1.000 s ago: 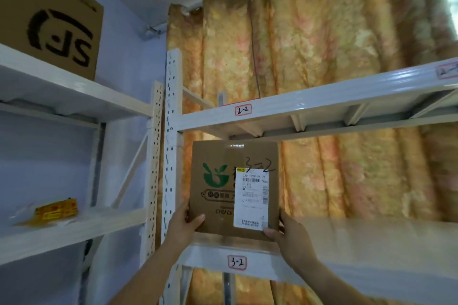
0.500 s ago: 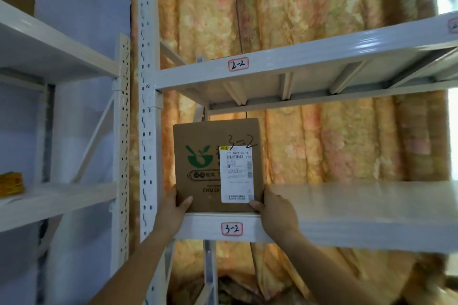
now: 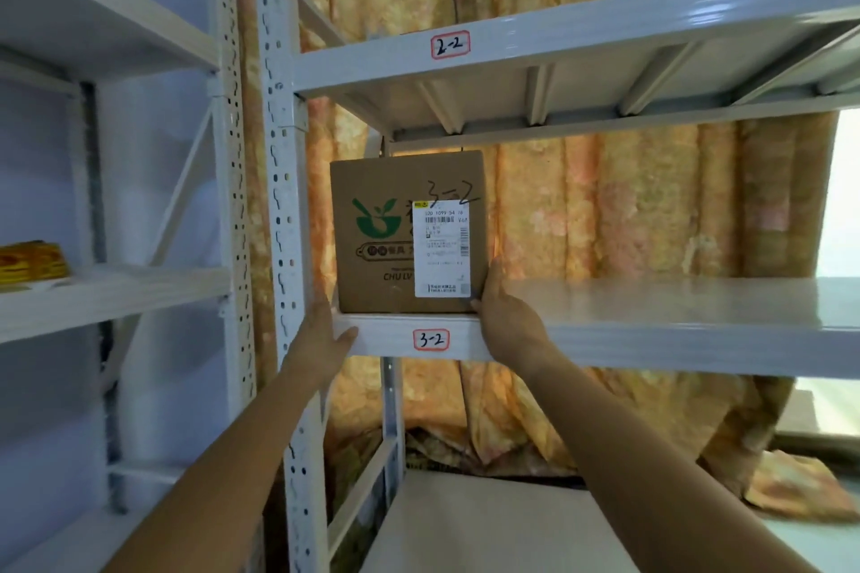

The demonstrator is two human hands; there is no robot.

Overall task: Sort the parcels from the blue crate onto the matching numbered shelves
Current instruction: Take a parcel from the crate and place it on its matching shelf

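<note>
A brown cardboard box (image 3: 381,247) with a green logo, a white shipping label and "3-2" handwritten on it stands upright on the left end of the white shelf (image 3: 651,344) tagged 3-2 (image 3: 431,339). My left hand (image 3: 321,335) is at the box's lower left corner, with its thumb on the shelf's front lip and its fingers along the box's side. My right hand (image 3: 507,321) presses against the box's lower right side, thumb at the front corner. The blue crate is out of view.
The shelf tagged 2-2 (image 3: 449,45) runs just above the box. A perforated white upright (image 3: 279,200) stands left of my left hand. A yellow packet (image 3: 30,261) lies on the neighbouring rack's shelf (image 3: 116,293). An orange curtain (image 3: 628,209) hangs behind, with a lower shelf (image 3: 488,526) below.
The box has gone from resting on the shelf's front lip to sitting further in on shelf 3-2. My left thumb has dropped from the box's face to the shelf lip.
</note>
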